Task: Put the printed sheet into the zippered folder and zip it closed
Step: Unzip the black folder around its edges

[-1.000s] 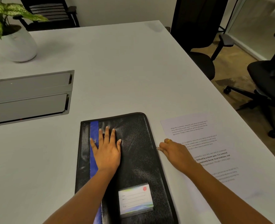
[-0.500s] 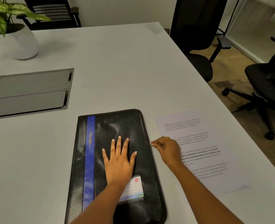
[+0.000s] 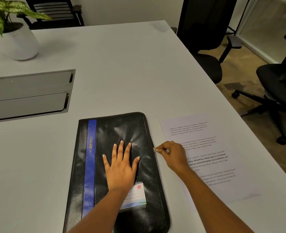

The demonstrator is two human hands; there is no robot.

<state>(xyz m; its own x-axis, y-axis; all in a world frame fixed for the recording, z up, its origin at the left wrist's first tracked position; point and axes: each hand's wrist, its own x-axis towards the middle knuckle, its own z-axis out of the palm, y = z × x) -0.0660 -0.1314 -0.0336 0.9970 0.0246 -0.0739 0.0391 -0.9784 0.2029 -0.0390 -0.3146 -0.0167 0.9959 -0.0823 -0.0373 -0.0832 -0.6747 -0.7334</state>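
A black zippered folder [image 3: 105,165] with a blue stripe and a name card lies flat on the white table, its cover down. My left hand [image 3: 121,167] rests flat on its cover, fingers spread. My right hand [image 3: 170,154] is at the folder's right edge, thumb and forefinger pinched on the small metal zipper pull [image 3: 154,149]. The printed sheet [image 3: 211,165] lies flat on the table to the right of the folder, partly under my right hand and forearm.
A grey cable hatch [image 3: 29,95] is set into the table [image 3: 122,73] at the left. A potted plant [image 3: 13,36] stands at the far left. Black office chairs [image 3: 209,52] stand beyond the table's right edge, which runs close to the sheet.
My left hand slid from the blue stripe down to the middle of the cover. My right hand stayed at the folder's right edge, pinching the zipper pull. The camera view shifted slightly.
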